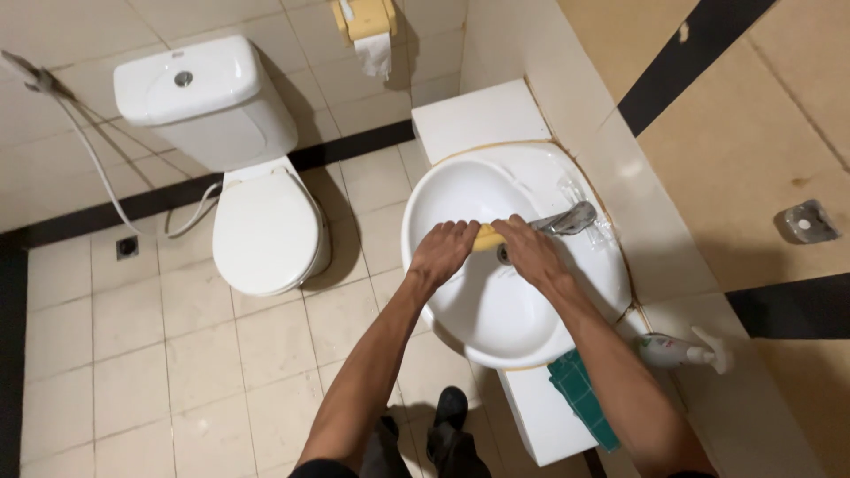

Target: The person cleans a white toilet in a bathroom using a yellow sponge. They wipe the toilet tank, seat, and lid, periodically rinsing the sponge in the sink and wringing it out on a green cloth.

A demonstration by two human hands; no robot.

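Note:
Both my hands are inside a white round sink [460, 190]. My left hand [443, 250] and my right hand [529, 250] are closed together on a yellow sponge [487, 236], which shows only as a small patch between them. The sponge sits just in front of the chrome tap [567, 219], close to the drain. My forearms reach in from the bottom of the view.
A white toilet [261, 226] with shut lid stands to the left, with a spray hose [93, 168] on the wall. A toilet paper holder [367, 22] hangs above. A green cloth [580, 394] and a white pump bottle [677, 350] lie on the counter by the sink.

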